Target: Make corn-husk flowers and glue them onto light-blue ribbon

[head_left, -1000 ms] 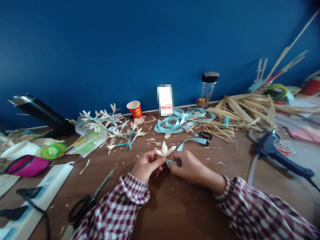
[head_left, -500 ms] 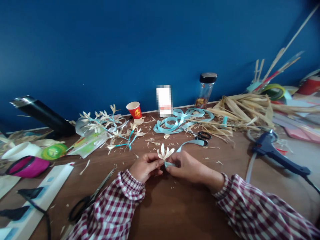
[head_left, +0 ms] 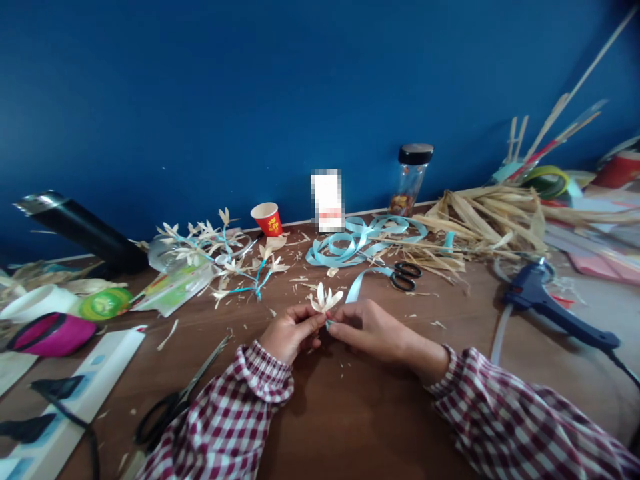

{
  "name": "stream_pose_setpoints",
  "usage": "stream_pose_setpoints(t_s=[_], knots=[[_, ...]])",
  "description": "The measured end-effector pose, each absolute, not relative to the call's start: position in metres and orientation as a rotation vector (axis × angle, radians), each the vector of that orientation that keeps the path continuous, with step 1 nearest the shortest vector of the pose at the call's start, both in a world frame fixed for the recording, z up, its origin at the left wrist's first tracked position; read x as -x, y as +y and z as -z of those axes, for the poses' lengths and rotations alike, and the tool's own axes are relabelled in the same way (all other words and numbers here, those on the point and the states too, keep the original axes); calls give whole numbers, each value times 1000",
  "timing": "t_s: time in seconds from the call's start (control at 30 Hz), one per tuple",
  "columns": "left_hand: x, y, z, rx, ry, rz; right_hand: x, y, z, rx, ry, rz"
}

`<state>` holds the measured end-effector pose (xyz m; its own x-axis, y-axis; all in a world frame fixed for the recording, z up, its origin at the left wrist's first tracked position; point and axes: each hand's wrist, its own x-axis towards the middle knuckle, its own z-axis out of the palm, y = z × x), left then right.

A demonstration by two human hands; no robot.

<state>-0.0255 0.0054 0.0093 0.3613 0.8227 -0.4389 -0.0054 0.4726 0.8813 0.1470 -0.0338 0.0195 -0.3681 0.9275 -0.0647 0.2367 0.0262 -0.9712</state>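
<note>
A cream flower (head_left: 325,300) with narrow pointed petals, apparently of dried husk, stands upright between my hands. My left hand (head_left: 293,337) is closed in a pinch at its base. Right beside it, the fingers of my right hand (head_left: 377,333) are closed on a light blue ribbon (head_left: 356,285) against the flower's stem. The ribbon runs from behind that hand to small black-handled scissors (head_left: 406,276). My fingers cover most of the stem. Beyond my left hand lie branches of similar flowers (head_left: 259,283) with blue-wrapped stems.
Loose blue ribbon (head_left: 334,252) lies coiled beyond my hands, near a red paper cup (head_left: 268,220) and a lidded jar (head_left: 414,177). Right: a glue gun (head_left: 555,303) and dried husks (head_left: 485,220). Left: larger scissors (head_left: 173,400), a power strip (head_left: 95,387) and a black flask (head_left: 85,230).
The ribbon's far end has slid left, off the small scissors' handles, toward my right hand. The flower has turned and shifted slightly left; both hands stay close together.
</note>
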Motion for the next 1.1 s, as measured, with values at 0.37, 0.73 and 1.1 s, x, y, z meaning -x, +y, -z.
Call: stream_pose_setpoints(t_s=[0.37,0.73,1.1], knots=[[29,9,-5,-1253,1106,-633,-151,-31,-10,1294,-1629,-1287],[24,3,-17,-1220,1184,-671,-151,-31,-16,1321,-1636,-1229],[21,1,-15,-1268,1214,-677,-146,-35,-16,1374,-1874,-858]])
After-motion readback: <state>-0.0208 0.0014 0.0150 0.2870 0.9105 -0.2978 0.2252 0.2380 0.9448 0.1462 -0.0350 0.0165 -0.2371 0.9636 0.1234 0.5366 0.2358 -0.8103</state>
